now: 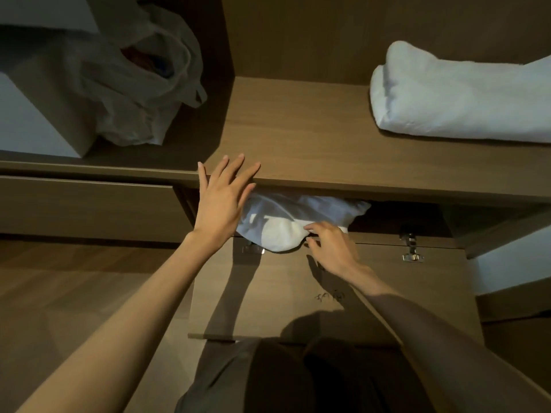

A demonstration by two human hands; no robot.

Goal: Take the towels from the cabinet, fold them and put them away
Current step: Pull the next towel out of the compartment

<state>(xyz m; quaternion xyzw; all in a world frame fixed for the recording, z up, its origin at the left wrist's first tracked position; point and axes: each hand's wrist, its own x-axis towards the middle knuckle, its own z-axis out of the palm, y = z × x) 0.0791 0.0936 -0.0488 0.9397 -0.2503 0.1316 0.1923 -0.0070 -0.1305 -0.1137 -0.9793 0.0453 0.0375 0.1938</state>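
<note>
Left hand spread wide over the shelf edge; right hand, fingers loosely curled, touches white towel in compartment, holding nothing clearly.

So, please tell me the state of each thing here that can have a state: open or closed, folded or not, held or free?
Cabinet door: open, folded down flat.
Towel in the cabinet: crumpled, bulging over the front edge.
Rolled towel: rolled, lying free on the shelf.
Plastic bag: open at top, slumped.
Drawer: closed.
Left hand: fingers spread, above the towel.
Right hand: fingers loosely bent at the towel's edge, no grip visible.
</note>
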